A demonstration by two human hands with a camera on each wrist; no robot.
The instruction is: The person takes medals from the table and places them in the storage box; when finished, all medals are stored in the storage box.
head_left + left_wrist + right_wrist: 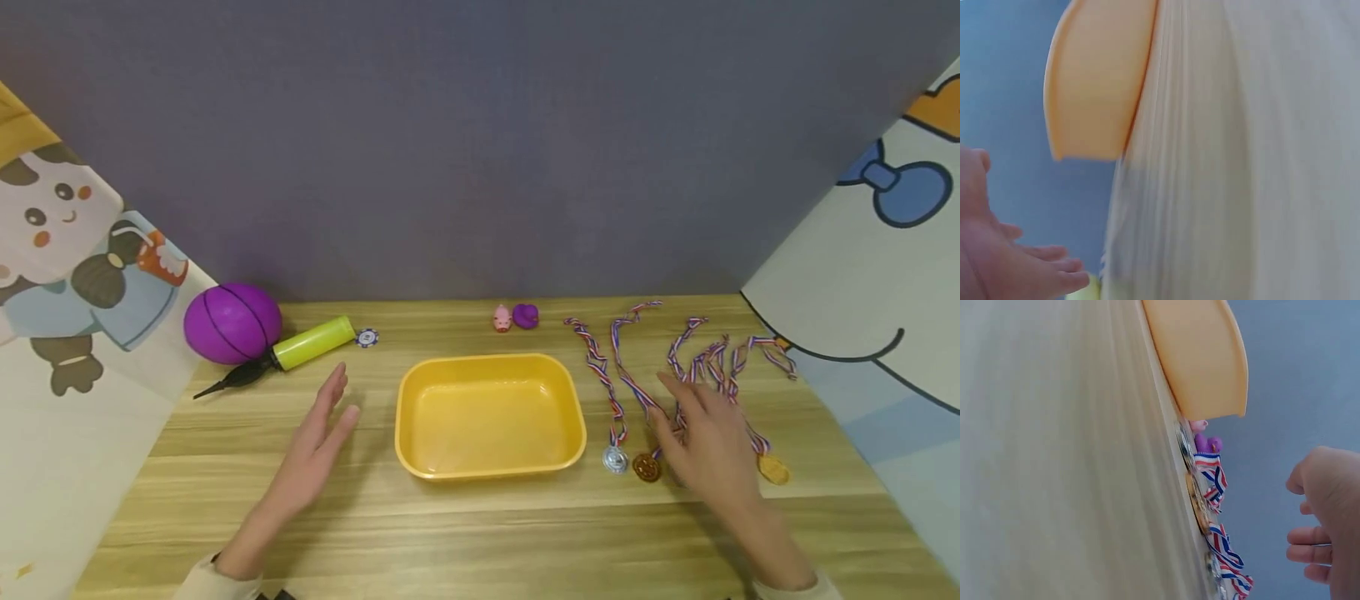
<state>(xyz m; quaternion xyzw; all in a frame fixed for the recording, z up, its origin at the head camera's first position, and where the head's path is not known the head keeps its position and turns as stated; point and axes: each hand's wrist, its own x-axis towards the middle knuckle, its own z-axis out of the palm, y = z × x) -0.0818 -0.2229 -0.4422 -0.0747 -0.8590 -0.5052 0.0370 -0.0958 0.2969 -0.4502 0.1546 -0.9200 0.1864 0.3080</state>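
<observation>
Above the table to the left of a yellow plastic tray (491,472), my left hand (311,450) is held with relaxed fingers and nothing in it. My right hand (712,446) hovers over the medals on the right, also holding nothing, its fingers loosely extended. A silver medal (615,459) and a bronze medal (647,467) lie left of it, and a gold medal (773,469) lies to its right. Red, white and blue ribbons (597,364) stretch toward the back. The right hand hides part of the ribbons in the head view.
A purple ball (232,324) sits at the back left beside a lime-green hand pump (313,343) with a black nozzle. Near it lies a poker chip (367,337). Behind the tray are a pink pig toy (502,318) and a purple duck toy (526,316). A grey panel (480,150) stands behind the table.
</observation>
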